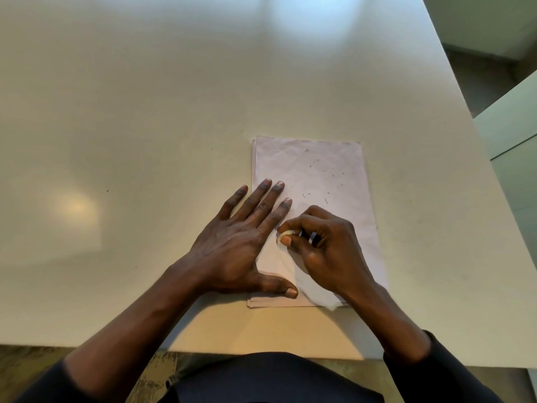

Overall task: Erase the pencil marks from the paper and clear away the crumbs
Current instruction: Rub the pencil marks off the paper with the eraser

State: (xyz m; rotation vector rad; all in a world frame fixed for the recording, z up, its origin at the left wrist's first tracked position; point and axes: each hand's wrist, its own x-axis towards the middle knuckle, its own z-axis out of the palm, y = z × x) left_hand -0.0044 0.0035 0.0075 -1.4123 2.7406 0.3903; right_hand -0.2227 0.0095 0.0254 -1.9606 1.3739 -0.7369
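A creased white sheet of paper lies on a thin stack on the table, right of centre. Several small dark eraser crumbs are scattered over its upper half. My left hand lies flat with fingers spread on the paper's left edge, thumb near the lower edge. My right hand is curled over the middle of the sheet and pinches a small whitish eraser against the paper, just beside my left index finger. Any pencil marks under the hands are hidden.
The pale table stretches far to the left and back. Its front edge runs just before my body, and its right edge slants away beside a lower white surface. A few dark specks lie on the table left of the paper.
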